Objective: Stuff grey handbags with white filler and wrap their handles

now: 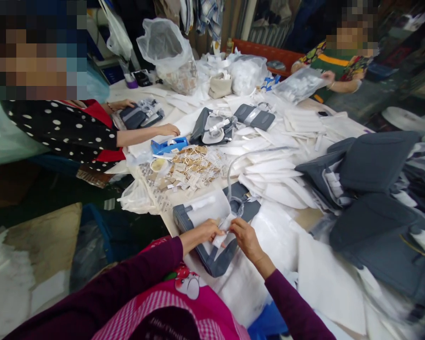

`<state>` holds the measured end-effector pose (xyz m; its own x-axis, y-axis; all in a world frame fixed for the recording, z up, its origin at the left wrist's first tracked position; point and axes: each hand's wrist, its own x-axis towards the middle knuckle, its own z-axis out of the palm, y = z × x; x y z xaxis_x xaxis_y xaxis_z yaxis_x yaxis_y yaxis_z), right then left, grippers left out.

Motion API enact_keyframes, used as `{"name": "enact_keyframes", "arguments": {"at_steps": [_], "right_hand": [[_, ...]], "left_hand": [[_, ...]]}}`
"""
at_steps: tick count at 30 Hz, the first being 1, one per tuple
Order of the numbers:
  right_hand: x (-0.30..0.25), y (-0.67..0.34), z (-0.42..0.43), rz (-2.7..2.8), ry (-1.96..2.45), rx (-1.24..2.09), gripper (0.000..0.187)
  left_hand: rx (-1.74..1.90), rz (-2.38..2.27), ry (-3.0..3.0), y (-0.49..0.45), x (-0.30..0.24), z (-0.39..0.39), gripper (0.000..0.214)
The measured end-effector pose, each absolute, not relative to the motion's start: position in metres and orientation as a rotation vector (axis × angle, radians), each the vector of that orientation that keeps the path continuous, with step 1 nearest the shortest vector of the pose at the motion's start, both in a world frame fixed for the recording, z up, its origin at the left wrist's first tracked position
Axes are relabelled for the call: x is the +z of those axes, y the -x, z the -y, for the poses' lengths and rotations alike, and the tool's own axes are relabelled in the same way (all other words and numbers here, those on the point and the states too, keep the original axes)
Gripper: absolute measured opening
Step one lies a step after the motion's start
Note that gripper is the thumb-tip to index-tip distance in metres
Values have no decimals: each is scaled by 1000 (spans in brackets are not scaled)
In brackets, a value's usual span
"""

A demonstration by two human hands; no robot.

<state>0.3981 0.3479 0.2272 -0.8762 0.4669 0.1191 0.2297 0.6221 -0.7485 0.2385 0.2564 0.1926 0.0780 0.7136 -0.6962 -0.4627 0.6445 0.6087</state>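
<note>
My left hand (206, 233) and my right hand (245, 237) meet over a grey fabric cuff (216, 263) lying at the near table edge. Both pinch a small white piece (224, 232) between their fingertips. A clear tube (233, 163) loops up from the cuff, and a white sheet (212, 210) lies on its top. Both arms wear dark purple sleeves.
A pile of small paper tags (193, 167) and a blue tape dispenser (168, 144) lie ahead. Stacks of grey cuffs (375, 165) fill the right side. White packets (269, 165) cover the table middle. One person sits on the left, another at the far right holding a plastic bag (299, 84).
</note>
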Motion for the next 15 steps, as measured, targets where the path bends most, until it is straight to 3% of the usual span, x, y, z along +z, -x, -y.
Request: {"name": "enact_keyframes", "arguments": {"at_steps": [3, 15], "right_hand": [[225, -387, -357, 2648, 423, 1158, 23], [218, -351, -367, 2716, 540, 1199, 17]], "left_hand": [[907, -1236, -232, -241, 187, -258, 21], [953, -1240, -165, -245, 187, -255, 23]]}}
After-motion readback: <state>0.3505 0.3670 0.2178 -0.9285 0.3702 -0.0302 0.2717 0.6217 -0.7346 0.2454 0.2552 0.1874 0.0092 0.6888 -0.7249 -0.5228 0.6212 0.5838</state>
